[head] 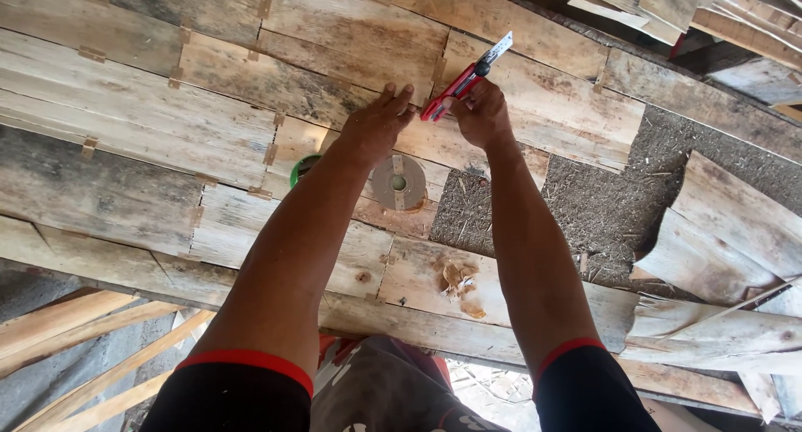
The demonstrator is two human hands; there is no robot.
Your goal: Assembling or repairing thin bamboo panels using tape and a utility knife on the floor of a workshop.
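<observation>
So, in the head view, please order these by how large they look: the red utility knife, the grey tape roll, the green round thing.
1. Red utility knife, longest.
2. Grey tape roll, slightly shorter across; it lies nearer the camera, so this ranking is unsure.
3. Green round thing, mostly hidden behind the left arm; true size unclear.

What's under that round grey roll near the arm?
The tape roll lies flat on wood veneer sheets. Through its hole only a small pale spot shows. The left hand presses the sheets just above it; the right hand holds a red cutter.
</observation>
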